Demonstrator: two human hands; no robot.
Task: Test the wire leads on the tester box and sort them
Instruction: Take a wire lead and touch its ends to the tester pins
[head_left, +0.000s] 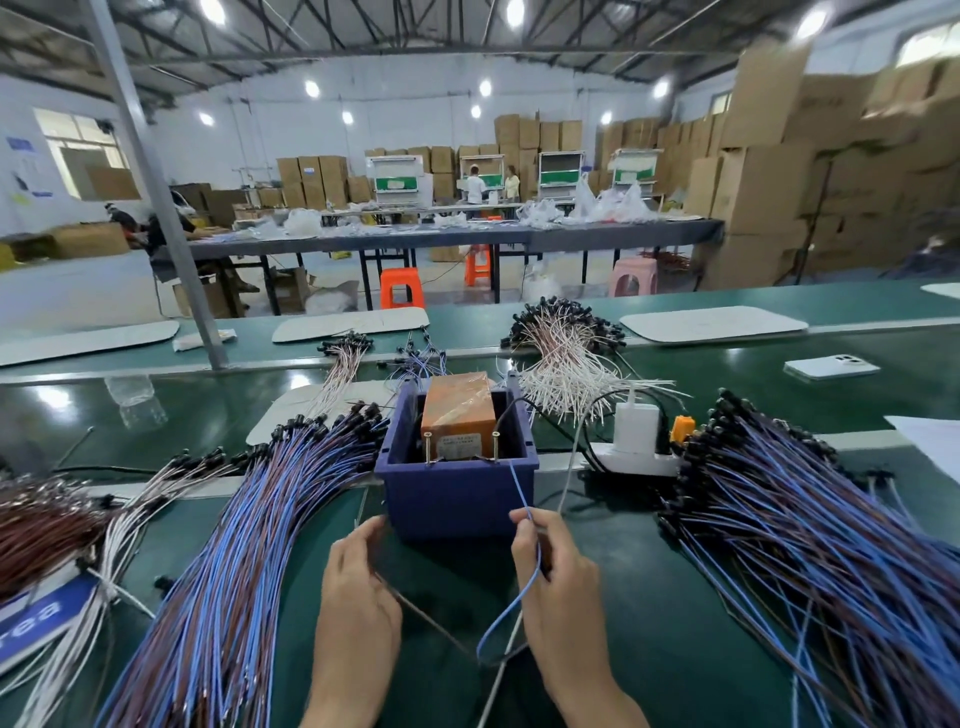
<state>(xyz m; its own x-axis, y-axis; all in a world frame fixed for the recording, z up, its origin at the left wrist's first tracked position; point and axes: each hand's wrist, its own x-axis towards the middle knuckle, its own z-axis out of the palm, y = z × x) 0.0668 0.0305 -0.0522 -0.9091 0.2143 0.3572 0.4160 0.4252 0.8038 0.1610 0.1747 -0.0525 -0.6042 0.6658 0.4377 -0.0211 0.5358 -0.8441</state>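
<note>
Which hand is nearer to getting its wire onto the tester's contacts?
Probably the right hand: its blue wire reaches near the right screw post on the tester box. The left hand holds the brown wire lower, in front of the box.

The person's left hand (358, 582), at about seven o'clock in the view, was bare, as was the right hand (561, 577) at five o'clock. The left forearm (348, 686) and the right forearm (592, 691) were bare too, right down to the six o'clock edge.
</note>
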